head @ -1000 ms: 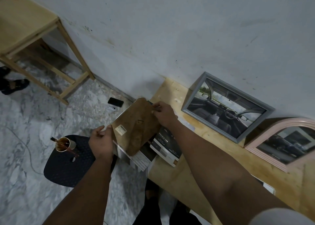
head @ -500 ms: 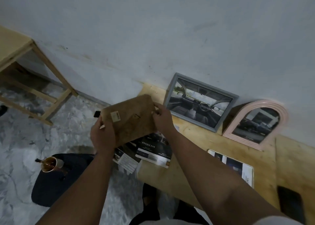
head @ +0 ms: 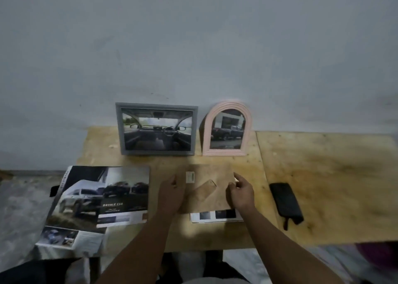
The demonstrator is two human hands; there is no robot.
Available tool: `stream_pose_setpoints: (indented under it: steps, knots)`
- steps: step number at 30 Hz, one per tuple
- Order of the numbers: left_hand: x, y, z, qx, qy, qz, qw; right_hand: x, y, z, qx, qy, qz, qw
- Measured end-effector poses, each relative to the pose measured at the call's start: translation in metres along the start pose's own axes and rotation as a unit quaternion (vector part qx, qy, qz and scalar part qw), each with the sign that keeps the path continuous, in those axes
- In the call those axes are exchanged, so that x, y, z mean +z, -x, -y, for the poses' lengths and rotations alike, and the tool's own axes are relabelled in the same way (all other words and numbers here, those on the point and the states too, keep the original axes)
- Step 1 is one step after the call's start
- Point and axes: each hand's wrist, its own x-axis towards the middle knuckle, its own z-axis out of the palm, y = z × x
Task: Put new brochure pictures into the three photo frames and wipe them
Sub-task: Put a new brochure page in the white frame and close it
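Two bare forearms in shot, no sleeves reaching this far down, no watch or bands at the wrists; the left hand (head: pixel 171 194) and right hand (head: pixel 241 192) show no rings or gloves, and pale light-coloured clothing shows at the bottom edge between the arms

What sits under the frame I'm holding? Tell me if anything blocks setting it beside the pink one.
A brochure cutout lies under the brown-backed frame held by both hands. Right of the pink arched frame the table looks bare; the black pouch lies nearer you.
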Motion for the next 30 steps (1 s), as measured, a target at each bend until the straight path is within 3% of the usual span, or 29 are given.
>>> stream_pose_setpoints:
  steps: [5,11,16,26,30]
  knots:
    - [0.052,-0.004,0.016,-0.006,-0.166,0.057,0.984,-0.031,-0.009,-0.05,0.026,0.012,-0.017,0.999]
    - [0.071,0.0,0.022,-0.053,-0.181,0.031,0.982,-0.033,-0.016,-0.065,0.005,0.09,-0.035,0.995]
    - [0.073,-0.002,0.032,0.018,-0.263,0.029,0.964,-0.035,-0.021,-0.071,-0.032,0.223,-0.02,0.974]
    - [0.07,-0.009,0.038,0.043,-0.314,0.021,0.948,-0.027,-0.024,-0.081,-0.043,0.27,-0.01,0.962]
    - [0.064,-0.021,0.038,0.056,-0.322,0.076,0.942,-0.032,-0.03,-0.082,-0.079,0.32,0.037,0.943]
